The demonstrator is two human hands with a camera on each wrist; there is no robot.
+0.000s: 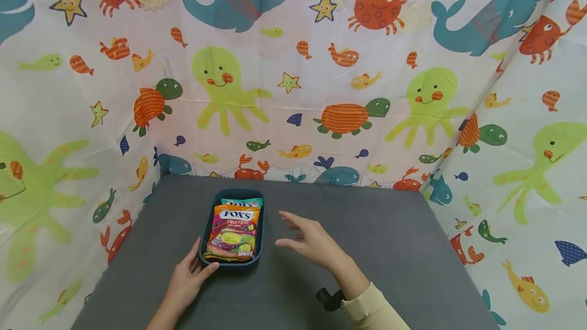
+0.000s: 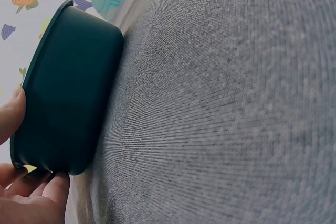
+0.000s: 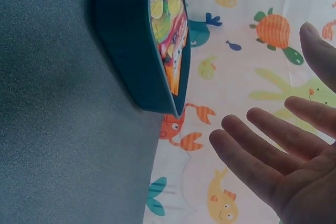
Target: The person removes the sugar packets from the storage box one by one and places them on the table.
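A dark teal plastic tub (image 1: pixel 238 265) stands on the grey table, holding a FOX'S Fruits candy bag (image 1: pixel 231 236), orange and purple. Behind it, partly covered, lies a teal FOX'S candy bag (image 1: pixel 254 202). My left hand (image 1: pixel 183 281) grips the tub's near left corner, the thumb on the near wall and the fingers along the left side. The left wrist view shows those fingers (image 2: pixel 58 188) against the tub wall. To the right of the tub, my right hand (image 1: pixel 316 243) hovers apart from it, fingers spread and holding nothing, as the right wrist view also shows.
The grey table (image 1: pixel 367 238) extends to both sides of the tub. A curtain (image 1: pixel 293 111) printed with sea animals hangs behind the table and along both sides. A black strap mount (image 1: pixel 329 299) sits at the right wrist, by a cream sleeve (image 1: pixel 373 309).
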